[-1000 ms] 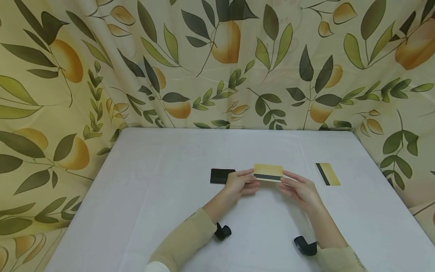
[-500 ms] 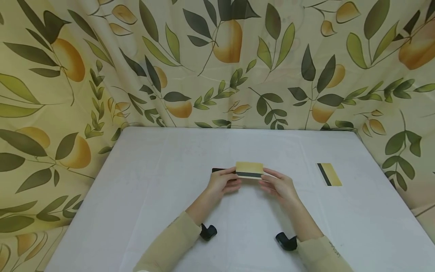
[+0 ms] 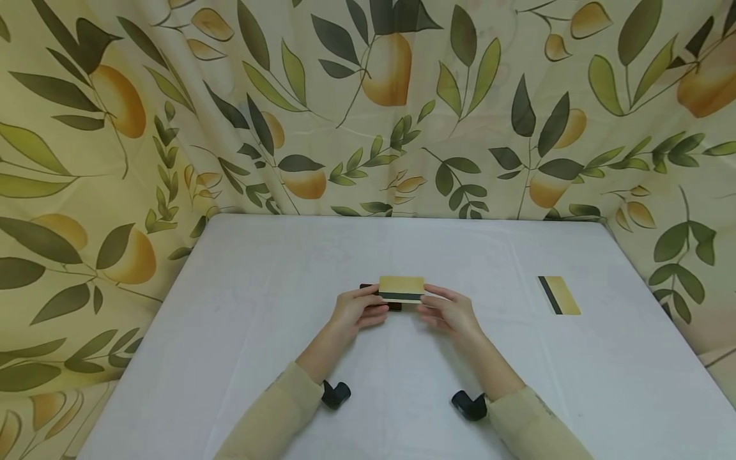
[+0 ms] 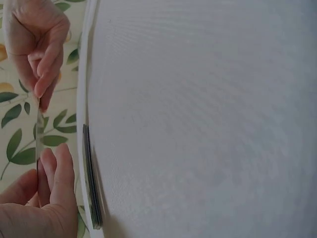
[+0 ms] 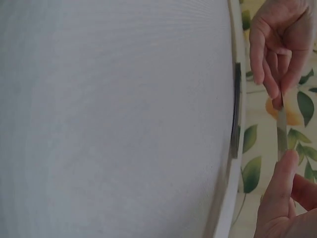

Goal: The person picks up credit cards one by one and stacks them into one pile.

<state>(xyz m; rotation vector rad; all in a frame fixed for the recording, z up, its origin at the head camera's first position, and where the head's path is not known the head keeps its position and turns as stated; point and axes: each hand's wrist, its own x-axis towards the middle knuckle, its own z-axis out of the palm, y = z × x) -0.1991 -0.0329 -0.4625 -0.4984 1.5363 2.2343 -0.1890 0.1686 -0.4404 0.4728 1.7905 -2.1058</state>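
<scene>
A gold card with a dark stripe (image 3: 401, 287) is held level above the table, edge-on as a thin strip (image 5: 282, 130) in the right wrist view. My left hand (image 3: 353, 313) pinches its left end and my right hand (image 3: 451, 312) pinches its right end. Partly hidden below the card lies a thin dark stack (image 3: 395, 306), flat on the table. From the side, in the left wrist view, the stack (image 4: 91, 181) shows several thin layers, with a gap between it and the held card.
A second gold card with a dark stripe (image 3: 559, 295) lies flat at the right of the white table (image 3: 259, 287). Behind the table's far edge hangs a fruit-patterned cloth (image 3: 368, 140). Black wrist cameras (image 3: 336, 396) sit at both cuffs.
Both hands have moved left together, carrying the gold card from the right of the dark stack to a place over it. The card at the right stays put on the table.
</scene>
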